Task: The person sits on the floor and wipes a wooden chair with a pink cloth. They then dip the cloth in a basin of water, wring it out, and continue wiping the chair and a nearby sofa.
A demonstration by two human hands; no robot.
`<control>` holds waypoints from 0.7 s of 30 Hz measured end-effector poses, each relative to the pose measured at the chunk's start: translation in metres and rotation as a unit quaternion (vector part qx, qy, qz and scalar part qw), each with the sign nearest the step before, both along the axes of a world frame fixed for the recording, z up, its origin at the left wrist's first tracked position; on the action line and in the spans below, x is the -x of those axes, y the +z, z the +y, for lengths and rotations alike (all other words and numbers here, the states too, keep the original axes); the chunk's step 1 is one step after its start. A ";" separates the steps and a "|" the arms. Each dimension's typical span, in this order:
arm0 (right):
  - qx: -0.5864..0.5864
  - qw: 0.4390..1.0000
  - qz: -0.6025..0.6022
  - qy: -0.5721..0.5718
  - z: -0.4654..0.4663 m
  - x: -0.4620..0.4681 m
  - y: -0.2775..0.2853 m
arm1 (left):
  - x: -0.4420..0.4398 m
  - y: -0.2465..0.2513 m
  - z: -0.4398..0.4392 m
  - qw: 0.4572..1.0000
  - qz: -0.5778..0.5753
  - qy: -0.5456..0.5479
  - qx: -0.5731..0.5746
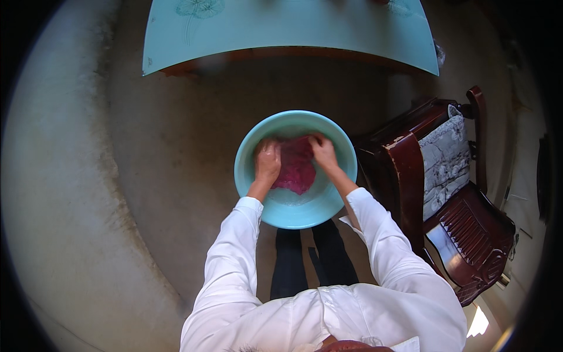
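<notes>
A round turquoise basin (301,222) stands in front of my legs, with water in it. A wet dark-pink cloth (297,169) lies spread in the basin between my two hands. My left hand (267,163) is at the cloth's left edge; its fingertips are blurred, and I cannot tell whether they grip the fabric. On the other side, my right hand (323,152) pinches the cloth's upper right corner between thumb and fingers. Both wrists reach over the basin's near rim, in white sleeves.
A light-blue table with printed flowers (290,35) stands beyond the basin. Close by on the right is a dark-red carved wooden chair (407,176) with a patterned grey cloth (446,163). A pale wall (61,176) runs along the left.
</notes>
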State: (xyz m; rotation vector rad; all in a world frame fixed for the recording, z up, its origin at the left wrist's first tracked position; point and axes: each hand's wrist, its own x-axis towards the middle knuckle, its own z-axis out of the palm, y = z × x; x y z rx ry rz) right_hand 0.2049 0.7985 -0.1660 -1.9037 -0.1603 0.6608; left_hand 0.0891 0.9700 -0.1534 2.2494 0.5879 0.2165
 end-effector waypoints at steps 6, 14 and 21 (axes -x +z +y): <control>-0.121 0.984 0.131 -0.013 -0.033 -0.002 0.205 | 0.033 0.185 -0.008 0.979 -0.134 0.054 0.145; -0.186 0.975 0.005 0.124 -0.067 0.000 0.388 | 0.063 0.345 -0.011 0.947 -0.316 -0.035 0.037; 0.092 0.990 0.070 0.076 -0.055 0.040 0.162 | 0.078 0.129 -0.039 1.000 -0.009 0.003 0.007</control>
